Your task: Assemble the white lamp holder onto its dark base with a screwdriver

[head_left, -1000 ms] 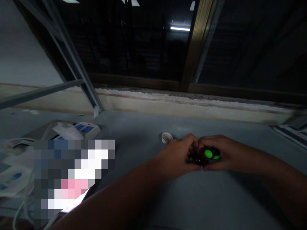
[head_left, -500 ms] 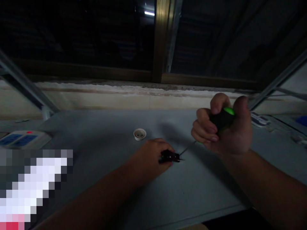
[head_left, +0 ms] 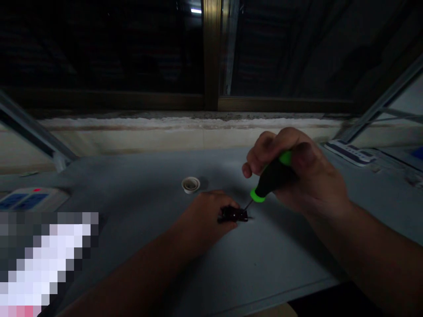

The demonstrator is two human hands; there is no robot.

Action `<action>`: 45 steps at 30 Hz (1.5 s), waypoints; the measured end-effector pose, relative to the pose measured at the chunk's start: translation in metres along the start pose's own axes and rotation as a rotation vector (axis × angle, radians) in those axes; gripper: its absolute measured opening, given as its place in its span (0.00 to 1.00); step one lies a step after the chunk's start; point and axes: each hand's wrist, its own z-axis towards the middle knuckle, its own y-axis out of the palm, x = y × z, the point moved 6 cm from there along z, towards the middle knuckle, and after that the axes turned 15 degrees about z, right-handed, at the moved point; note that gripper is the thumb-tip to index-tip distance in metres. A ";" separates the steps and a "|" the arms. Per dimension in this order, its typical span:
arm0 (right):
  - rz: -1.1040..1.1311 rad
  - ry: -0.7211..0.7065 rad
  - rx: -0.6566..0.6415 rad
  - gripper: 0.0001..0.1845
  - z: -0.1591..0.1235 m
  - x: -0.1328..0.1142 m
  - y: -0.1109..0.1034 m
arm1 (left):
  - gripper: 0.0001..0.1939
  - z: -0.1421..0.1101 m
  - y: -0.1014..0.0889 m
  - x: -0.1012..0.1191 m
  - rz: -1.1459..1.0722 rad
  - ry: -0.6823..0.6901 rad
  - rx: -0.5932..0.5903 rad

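My left hand (head_left: 206,215) rests on the grey table (head_left: 148,207) and pinches a small black part (head_left: 235,215) against the surface. My right hand (head_left: 297,169) is wrapped round a screwdriver (head_left: 270,180) with a black and green handle. Its thin shaft slants down to the left, and the tip sits at the black part. The scene is dim, so the part's details do not show.
A small white cap (head_left: 191,184) lies on the table just behind my left hand. A white power strip (head_left: 24,199) with blue sockets sits at the far left, another (head_left: 348,151) at the far right. A window sill and dark window run along the back.
My right hand lifted the screwdriver away from the part, turned it point-down and brought its tip down to the black part. My left hand stayed holding the part.
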 end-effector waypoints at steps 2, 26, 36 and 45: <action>0.033 0.100 -0.032 0.18 0.000 0.003 0.002 | 0.13 0.000 0.001 -0.002 -0.002 0.002 0.006; 0.333 0.016 -0.009 0.19 0.008 0.019 0.007 | 0.15 -0.001 0.001 0.003 0.031 -0.007 -0.008; 0.334 0.215 0.015 0.15 0.013 0.023 -0.004 | 0.14 0.000 0.000 0.003 0.017 -0.006 -0.006; 0.204 0.007 0.028 0.18 0.009 0.016 0.003 | 0.14 -0.001 -0.002 0.005 0.035 -0.018 -0.024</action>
